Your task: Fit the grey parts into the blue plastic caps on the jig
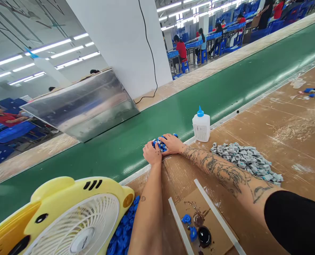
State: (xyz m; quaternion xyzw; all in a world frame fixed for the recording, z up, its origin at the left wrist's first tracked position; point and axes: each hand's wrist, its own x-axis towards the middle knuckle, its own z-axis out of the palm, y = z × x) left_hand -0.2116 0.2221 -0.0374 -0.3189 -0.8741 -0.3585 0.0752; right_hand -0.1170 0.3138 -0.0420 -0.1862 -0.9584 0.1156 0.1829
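Both arms reach out to the near edge of a green conveyor belt (pixel 115 152). Between the palms sits a heap of small blue and grey pieces (pixel 160 144). My left hand (pixel 152 154) is curved round the heap's left side. From the right, my right hand (pixel 172 143) cups the same heap, its fingers bent over the top. A white bottle with a blue nozzle (pixel 201 127) stands just right of my right hand. Below the hands lies brown cardboard (pixel 173 173).
A yellow fan (pixel 80 212) fills the lower left, beside blue pieces (pixel 122 230). Grey pieces (pixel 245 159) are piled at right. A taped board (pixel 186 205) holds a dark cup (pixel 204 236) and blue parts. A metal sheet (pixel 85 106) leans beyond the belt; people sit farther back.
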